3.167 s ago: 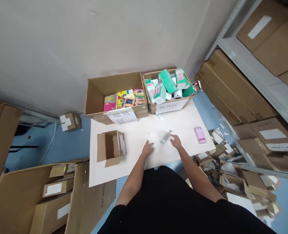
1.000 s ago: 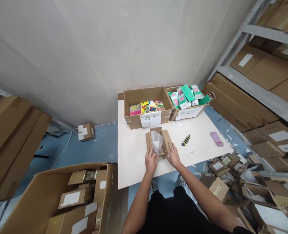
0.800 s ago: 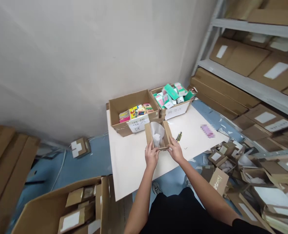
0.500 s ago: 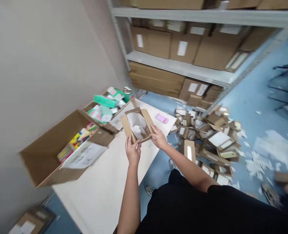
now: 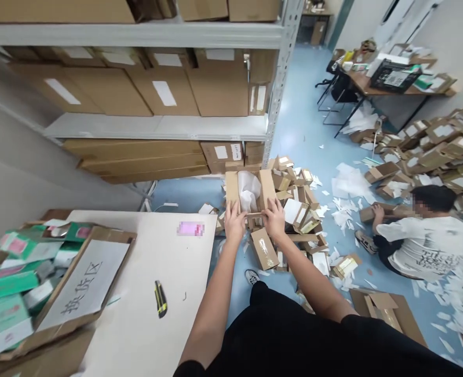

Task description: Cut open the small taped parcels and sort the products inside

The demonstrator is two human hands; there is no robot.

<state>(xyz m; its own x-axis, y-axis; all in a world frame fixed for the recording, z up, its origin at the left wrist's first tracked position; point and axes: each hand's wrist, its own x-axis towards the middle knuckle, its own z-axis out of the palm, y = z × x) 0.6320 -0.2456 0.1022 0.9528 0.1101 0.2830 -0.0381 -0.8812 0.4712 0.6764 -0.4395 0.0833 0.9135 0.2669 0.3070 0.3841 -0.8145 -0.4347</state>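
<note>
Both my hands hold a small open cardboard box [image 5: 231,189] with white crumpled paper [image 5: 248,190] inside. My left hand [image 5: 234,224] grips its near left corner and my right hand [image 5: 274,220] grips its near right corner. The box is in the air, past the right edge of the white table [image 5: 145,314], above a heap of empty small cartons [image 5: 294,220] on the blue floor.
A yellow-black utility knife [image 5: 160,298] and a blurred pink item [image 5: 191,229] lie on the table. A labelled box of green-pink packages [image 5: 31,293] stands at the left. Metal shelving [image 5: 156,125] holds big cartons. Another person [image 5: 423,235] sits on the floor at the right among more cartons.
I have lifted the small box off the table and swung it to the right, over the floor heap. The view has turned right from the wall towards the shelving.
</note>
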